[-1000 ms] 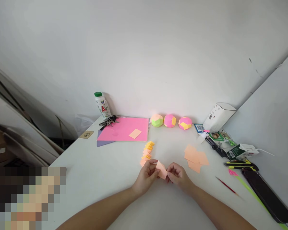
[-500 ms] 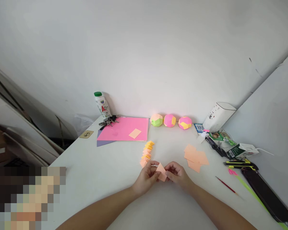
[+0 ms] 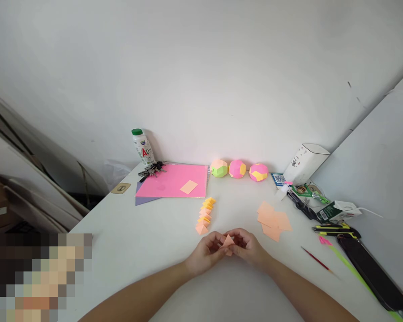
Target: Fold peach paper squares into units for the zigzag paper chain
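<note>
Between my two hands, just above the front of the table, is a small peach sheet of paper (image 3: 229, 242), with one pointed corner standing up. My left hand (image 3: 204, 252) pinches its left side, thumb in front. From the other side, my right hand (image 3: 248, 248) grips it with thumb and fingers, the fingers curled behind. The paper's lower part is partly hidden by the thumbs. Beyond my left hand lies an overlapping row of folded paper pieces (image 3: 205, 213), orange and peach. Several flat peach sheets (image 3: 273, 220) are spread out to the right of my hands.
Three paper balls (image 3: 237, 169) line the wall. Left of them are a pink sheet (image 3: 171, 179), keys (image 3: 152, 170) and a bottle (image 3: 143, 147). On the right lie a thin brush (image 3: 317, 259), a yellow-black cutter (image 3: 336, 230), a black case (image 3: 372, 270) and a white box (image 3: 307, 163).
The peach paper has gone from a flat, tilted sheet to a folded shape with its point upward. Both hands have drawn closer together around it, the thumbs now nearly meeting.
</note>
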{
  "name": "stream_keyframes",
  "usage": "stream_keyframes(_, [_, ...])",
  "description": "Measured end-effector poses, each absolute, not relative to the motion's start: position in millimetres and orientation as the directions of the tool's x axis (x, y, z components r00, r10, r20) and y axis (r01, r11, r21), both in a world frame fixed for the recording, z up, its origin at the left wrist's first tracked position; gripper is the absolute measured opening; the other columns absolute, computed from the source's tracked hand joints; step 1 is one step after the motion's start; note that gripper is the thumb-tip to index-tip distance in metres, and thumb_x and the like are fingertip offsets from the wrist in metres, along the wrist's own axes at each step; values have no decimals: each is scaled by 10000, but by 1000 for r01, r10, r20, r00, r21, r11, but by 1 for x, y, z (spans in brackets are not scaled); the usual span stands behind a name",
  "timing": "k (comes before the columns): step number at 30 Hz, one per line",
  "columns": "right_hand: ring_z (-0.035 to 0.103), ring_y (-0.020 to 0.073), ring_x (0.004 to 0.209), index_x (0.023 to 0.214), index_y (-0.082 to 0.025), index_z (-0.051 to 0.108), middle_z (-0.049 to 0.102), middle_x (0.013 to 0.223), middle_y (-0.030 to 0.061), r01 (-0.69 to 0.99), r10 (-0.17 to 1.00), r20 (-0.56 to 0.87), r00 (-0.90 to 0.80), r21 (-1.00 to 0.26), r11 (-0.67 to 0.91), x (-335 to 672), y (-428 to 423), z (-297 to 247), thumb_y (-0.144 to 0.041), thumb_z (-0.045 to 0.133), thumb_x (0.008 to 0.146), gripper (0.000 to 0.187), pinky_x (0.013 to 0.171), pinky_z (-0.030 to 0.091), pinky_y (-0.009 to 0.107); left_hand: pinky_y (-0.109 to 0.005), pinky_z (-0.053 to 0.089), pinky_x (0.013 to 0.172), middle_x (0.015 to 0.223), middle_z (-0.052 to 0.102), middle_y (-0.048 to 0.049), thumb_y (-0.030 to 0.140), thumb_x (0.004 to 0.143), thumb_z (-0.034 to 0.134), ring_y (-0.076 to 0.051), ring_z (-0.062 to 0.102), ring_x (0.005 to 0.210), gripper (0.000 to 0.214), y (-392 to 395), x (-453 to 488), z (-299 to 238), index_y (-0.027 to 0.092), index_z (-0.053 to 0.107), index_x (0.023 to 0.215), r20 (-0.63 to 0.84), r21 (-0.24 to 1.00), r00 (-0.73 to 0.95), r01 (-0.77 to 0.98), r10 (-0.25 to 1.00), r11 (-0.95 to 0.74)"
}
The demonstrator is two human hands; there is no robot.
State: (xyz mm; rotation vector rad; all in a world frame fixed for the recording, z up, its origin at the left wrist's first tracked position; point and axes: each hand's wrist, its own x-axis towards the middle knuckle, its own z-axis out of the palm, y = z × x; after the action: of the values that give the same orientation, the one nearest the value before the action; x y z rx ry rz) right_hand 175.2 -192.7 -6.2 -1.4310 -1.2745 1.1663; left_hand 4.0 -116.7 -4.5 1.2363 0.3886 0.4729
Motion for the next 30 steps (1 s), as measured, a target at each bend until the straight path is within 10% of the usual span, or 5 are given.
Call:
stream_keyframes(7, [502,126,595,1077,-203,611,556,662,-1,235,1000,-28,-5,-972,-26,177,-193,-8,-401,612,804,338,558,427,257,-288,462,668,722,651,-27,402,765,641,-151,626,699,285,-115,5,-6,158,495,770,-55,941,845,-135,532,311])
stream_keyframes(16, [592,205,892,1159,-219,545,616,1043,83,38,996,-48,-74,-998,-45,182,-194,-10,-399,583,835,373,770,474,349,-237,400,556,638,574,22,383,797,612,-99,536,574,273,-112,6,-9,169,444,773,-43,919,834,-183,550,350])
stream_keyframes(30, [466,123,652,1130,-206,566,472,745,-17,131,991,-123,53,-983,-129,179,-191,-14,-377,688,741,443,614,411,267,-207,357,540,681,475,53,404,823,573,-74,476,568,333,-119,6,-15,221,297,795,80,954,787,-238,612,181])
